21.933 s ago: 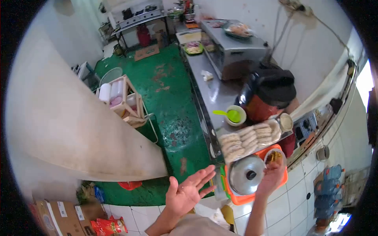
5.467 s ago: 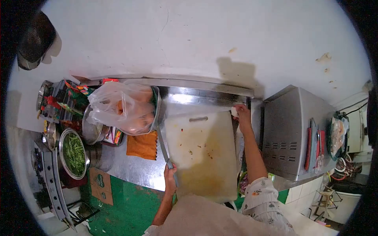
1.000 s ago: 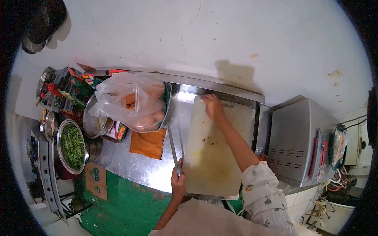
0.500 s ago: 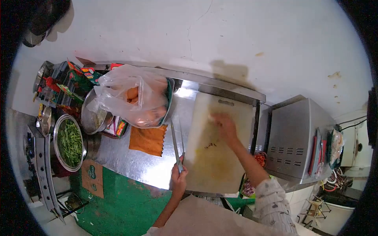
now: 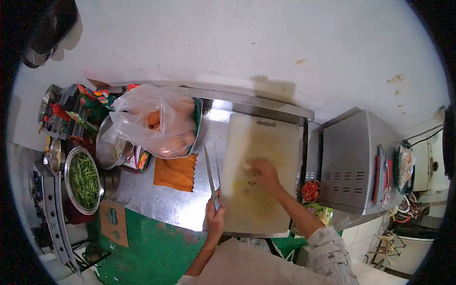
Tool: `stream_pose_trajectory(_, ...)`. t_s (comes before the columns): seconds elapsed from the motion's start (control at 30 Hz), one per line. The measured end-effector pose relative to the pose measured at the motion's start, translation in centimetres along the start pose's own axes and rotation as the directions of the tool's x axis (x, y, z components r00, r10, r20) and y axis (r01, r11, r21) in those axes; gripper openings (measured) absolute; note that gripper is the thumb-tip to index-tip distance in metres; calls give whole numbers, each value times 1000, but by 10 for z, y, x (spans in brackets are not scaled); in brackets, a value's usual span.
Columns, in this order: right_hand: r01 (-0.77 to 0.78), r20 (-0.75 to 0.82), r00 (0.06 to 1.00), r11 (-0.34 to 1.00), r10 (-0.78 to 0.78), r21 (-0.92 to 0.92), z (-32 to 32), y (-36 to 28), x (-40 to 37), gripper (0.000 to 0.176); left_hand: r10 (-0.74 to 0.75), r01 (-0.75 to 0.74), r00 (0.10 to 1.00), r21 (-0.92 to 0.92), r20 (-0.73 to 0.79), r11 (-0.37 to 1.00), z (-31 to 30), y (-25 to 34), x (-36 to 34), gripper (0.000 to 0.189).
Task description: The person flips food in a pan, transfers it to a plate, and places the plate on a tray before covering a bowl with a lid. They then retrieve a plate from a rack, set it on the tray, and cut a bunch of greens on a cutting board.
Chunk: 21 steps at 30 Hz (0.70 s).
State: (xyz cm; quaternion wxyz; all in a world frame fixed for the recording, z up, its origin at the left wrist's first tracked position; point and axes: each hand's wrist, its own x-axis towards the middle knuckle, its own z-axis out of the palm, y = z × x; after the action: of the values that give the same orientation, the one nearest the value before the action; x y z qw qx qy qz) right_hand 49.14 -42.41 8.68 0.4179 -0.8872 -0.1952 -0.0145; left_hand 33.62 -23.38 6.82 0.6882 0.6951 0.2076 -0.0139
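Observation:
My left hand [image 5: 216, 217] is wrapped round the handle of a long knife [image 5: 210, 173], its blade pointing away from me along the left side of the cutting board [image 5: 247, 213]. Over the middle of the board is my right hand [image 5: 265, 176], blurred, with its fingers pinched together. A small pale piece [image 5: 246, 165] shows at those fingertips, too smeared to name. Several tiny dark bits [image 5: 251, 183] and a yellowish stain lie on the board just below that hand.
An orange cloth [image 5: 175, 173] lies left of the knife on the steel table [image 5: 142, 192]. Behind it sits a plastic bag of eggs [image 5: 159, 123]. Bowls stand further left, one with cut greens [image 5: 84, 183]. To the right are a bowl of chopped red pieces [image 5: 311, 191] and a metal appliance [image 5: 349, 161].
My right hand has come nearer to me over the board, down from its far part, and a little left. My left hand still holds the knife in about the same place. The view has shifted slightly.

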Motion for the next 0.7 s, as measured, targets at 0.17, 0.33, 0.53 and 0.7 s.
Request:
stream_pose_trajectory(0.17,-9,-126,992,982,-15,-187,11,27,110,29,21,-22,1000,-54,-18,998,3,13,-5,52)
stream_pose_trajectory(0.33,314,109,949,915,-295,-253,35,9,19,31,58,-71,997,-285,-51,956,3,18,-7,49)
stream_pose_trajectory(0.53,192,202,964,978,-173,-80,31,-16,8,37,47,-56,998,-234,-45,971,-12,7,-11,49)
stream_pose_trajectory(0.7,204,35,979,956,-201,-209,47,-28,147,34,29,-47,997,-256,-75,965,-19,-1,-23,50)
